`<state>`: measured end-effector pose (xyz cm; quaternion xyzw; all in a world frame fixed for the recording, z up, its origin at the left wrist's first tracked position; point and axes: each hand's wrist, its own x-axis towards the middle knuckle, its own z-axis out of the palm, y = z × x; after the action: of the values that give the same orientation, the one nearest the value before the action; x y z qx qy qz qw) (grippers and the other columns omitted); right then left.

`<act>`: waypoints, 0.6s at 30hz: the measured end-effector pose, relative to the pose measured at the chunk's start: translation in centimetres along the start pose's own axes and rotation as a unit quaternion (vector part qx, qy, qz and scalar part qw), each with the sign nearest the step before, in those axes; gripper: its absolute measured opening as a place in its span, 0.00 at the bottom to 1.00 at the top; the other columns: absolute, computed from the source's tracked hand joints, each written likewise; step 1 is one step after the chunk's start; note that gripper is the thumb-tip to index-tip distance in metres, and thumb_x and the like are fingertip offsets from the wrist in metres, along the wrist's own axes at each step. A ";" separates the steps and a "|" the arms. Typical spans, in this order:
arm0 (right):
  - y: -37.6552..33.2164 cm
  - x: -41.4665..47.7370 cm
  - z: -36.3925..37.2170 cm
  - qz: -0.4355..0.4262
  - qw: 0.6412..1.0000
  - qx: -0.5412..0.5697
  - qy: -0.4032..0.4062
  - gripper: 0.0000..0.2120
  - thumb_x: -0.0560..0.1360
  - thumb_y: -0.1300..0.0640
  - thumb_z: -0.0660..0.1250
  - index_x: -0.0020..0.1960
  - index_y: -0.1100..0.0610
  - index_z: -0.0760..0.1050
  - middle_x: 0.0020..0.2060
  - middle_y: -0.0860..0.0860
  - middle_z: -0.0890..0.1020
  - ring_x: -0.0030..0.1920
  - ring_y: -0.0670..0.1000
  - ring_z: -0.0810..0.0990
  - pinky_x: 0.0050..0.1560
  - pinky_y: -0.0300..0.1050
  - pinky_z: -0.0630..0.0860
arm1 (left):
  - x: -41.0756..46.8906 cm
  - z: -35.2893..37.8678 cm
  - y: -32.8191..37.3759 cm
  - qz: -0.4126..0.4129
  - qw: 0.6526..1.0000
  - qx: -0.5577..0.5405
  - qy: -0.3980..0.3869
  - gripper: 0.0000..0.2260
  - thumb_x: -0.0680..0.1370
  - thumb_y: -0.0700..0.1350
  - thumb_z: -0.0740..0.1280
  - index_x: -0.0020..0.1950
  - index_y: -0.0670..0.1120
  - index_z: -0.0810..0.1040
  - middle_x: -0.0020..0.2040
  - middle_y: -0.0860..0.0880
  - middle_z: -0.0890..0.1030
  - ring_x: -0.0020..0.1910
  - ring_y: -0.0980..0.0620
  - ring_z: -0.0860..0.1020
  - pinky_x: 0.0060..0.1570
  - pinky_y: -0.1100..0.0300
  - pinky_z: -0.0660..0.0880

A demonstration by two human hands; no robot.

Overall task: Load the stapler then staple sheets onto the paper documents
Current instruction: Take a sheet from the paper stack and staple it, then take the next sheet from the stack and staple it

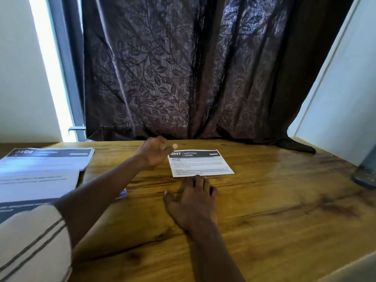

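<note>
Two hands at one sheet, stapler out of view

My right hand [193, 200] lies flat on the table [274, 210], fingers straight and a little spread, the tips touching the near edge of the sheet [201, 164]. My left hand [154, 152] is at the sheet's far left corner with fingers loosely curled. It is blurred, and I cannot tell whether thumb and finger pinch the corner or hold nothing.

The sheet lies flat, print up, toward the far middle of the table, just before the curtain [183, 68]. I judge this to be the squaring-up step: one sheet set in place for stapling. No stapler shows anywhere (so I cannot say whether it is loaded). The next move calls for finding it, then joining this sheet to a document from the stack [40, 171], which sits well apart at the left edge, and lining up corners before pressing.

A small blue-purple thing [122, 193] peeks out beside my left forearm, too hidden to name. A dark object [365, 174] stands at the right edge. My left forearm crosses between stack and sheet, so reaching the stack means drawing that arm back first.
</note>
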<state>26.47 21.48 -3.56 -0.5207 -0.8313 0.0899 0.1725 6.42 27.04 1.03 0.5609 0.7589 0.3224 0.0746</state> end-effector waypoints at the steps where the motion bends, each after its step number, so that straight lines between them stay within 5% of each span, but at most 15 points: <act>1: 0.0 -0.1 -0.1 -0.001 1.000 0.003 0.001 0.38 0.72 0.29 0.53 0.74 0.52 0.64 0.74 0.54 0.65 0.76 0.58 0.58 0.76 0.62 0.54 | -1.3 -1.2 -0.2 0.017 1.000 -0.007 0.009 0.33 0.72 0.73 0.62 0.64 0.49 0.78 0.57 0.46 0.82 0.56 0.46 0.80 0.51 0.53 0.77; 5: -0.4 -0.4 -0.7 -0.002 1.000 -0.004 -0.015 0.40 0.75 0.29 0.54 0.78 0.52 0.56 0.76 0.55 0.63 0.77 0.58 0.57 0.76 0.61 0.54 | -7.8 -6.6 -2.3 0.063 0.997 -0.031 0.040 0.21 0.77 0.64 0.67 0.64 0.53 0.79 0.58 0.51 0.78 0.53 0.54 0.80 0.53 0.53 0.78; 10: -1.9 -1.3 -1.1 -0.064 0.997 -0.014 0.043 0.36 0.78 0.37 0.58 0.80 0.49 0.51 0.75 0.51 0.63 0.75 0.54 0.60 0.74 0.56 0.57 | -15.5 -13.2 -8.3 0.055 0.993 0.022 0.105 0.24 0.73 0.65 0.64 0.63 0.53 0.79 0.58 0.51 0.80 0.55 0.52 0.79 0.51 0.54 0.76; 15: -8.1 -2.5 -0.1 -0.171 0.979 0.073 0.085 0.29 0.78 0.40 0.59 0.77 0.47 0.63 0.72 0.48 0.69 0.73 0.50 0.65 0.73 0.52 0.62 | -19.8 -17.5 -16.1 -0.060 0.969 0.165 0.172 0.27 0.75 0.71 0.61 0.64 0.55 0.77 0.65 0.48 0.80 0.64 0.42 0.77 0.58 0.39 0.76; 18: -14.0 -3.0 1.2 -0.186 0.969 0.145 0.069 0.23 0.78 0.42 0.60 0.71 0.48 0.71 0.64 0.45 0.74 0.65 0.48 0.73 0.65 0.48 0.71 | -20.9 -17.7 -19.4 -0.143 0.957 0.192 0.164 0.31 0.75 0.70 0.62 0.70 0.53 0.72 0.72 0.44 0.73 0.69 0.37 0.72 0.63 0.36 0.72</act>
<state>15.55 12.63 -0.61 -0.3314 -0.8777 0.1395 0.3168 -10.04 -2.16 -1.44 0.3899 0.8803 0.2444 -0.1150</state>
